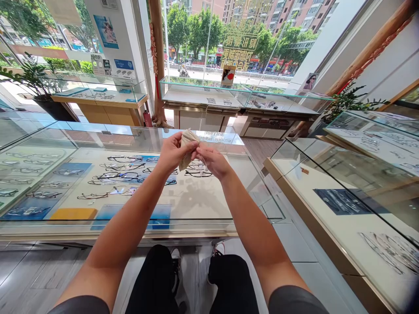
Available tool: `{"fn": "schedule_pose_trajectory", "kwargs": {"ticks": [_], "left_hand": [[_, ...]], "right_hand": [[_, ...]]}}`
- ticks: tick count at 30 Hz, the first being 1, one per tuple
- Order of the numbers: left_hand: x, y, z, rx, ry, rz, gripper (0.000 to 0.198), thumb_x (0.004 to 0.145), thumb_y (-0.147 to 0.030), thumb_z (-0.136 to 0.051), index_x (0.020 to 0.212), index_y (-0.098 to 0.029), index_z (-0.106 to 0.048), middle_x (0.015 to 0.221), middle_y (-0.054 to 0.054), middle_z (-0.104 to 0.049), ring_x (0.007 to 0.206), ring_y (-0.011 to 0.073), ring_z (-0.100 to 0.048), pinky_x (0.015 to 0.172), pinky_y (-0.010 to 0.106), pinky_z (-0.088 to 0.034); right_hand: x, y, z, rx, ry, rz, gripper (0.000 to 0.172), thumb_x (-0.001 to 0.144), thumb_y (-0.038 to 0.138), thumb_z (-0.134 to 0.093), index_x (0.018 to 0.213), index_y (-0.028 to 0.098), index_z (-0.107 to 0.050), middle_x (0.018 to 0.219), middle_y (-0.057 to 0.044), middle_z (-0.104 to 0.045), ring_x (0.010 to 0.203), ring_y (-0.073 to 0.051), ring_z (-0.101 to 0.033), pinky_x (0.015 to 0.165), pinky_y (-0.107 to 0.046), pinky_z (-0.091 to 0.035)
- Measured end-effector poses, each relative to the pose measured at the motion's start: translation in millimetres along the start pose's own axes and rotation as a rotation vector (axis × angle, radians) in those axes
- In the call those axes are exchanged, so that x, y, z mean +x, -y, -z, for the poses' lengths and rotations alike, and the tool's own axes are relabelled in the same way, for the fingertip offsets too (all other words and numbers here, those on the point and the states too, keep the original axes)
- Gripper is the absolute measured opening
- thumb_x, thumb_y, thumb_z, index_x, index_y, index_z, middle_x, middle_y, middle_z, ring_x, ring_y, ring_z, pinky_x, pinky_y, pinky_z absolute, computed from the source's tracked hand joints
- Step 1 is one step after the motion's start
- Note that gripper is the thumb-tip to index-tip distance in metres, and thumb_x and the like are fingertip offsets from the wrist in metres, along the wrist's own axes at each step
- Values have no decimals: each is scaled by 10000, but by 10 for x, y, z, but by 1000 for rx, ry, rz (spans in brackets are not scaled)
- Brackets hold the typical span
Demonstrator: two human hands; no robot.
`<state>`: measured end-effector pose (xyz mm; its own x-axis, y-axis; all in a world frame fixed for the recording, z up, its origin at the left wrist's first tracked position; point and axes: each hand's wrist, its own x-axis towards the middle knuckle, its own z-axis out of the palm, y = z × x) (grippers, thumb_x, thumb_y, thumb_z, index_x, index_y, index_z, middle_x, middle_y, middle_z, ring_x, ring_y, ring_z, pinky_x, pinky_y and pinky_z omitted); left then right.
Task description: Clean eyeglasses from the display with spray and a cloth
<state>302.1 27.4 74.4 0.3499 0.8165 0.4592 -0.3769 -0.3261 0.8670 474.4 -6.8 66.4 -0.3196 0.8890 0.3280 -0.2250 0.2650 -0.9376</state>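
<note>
Both your hands meet at 12 o'clock above the glass surface [209, 205]: left hand [173, 151] pinches a beige cloth [187, 145], right hand [213, 161] pinches its edge; wiping seems underway.

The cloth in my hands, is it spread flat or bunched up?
Bunched up: the cloth sits crumpled between the left hand and right hand, folds showing, not flat.
</note>
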Motion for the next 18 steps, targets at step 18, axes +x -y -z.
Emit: {"fn": "schedule_pose_trajectory", "kwargs": {"ticks": [18], "left_hand": [[60, 26, 144, -16, 45, 8, 628, 630, -439, -1105, 1088, -166, -773, 931, 44, -805, 813, 161, -731, 739, 265, -603]], "right_hand": [[19, 0, 96, -14, -53, -1, 431, 869, 621, -829, 752, 206, -816, 1105, -84, -655, 1133, -255, -621, 1056, -392, -524]]}}
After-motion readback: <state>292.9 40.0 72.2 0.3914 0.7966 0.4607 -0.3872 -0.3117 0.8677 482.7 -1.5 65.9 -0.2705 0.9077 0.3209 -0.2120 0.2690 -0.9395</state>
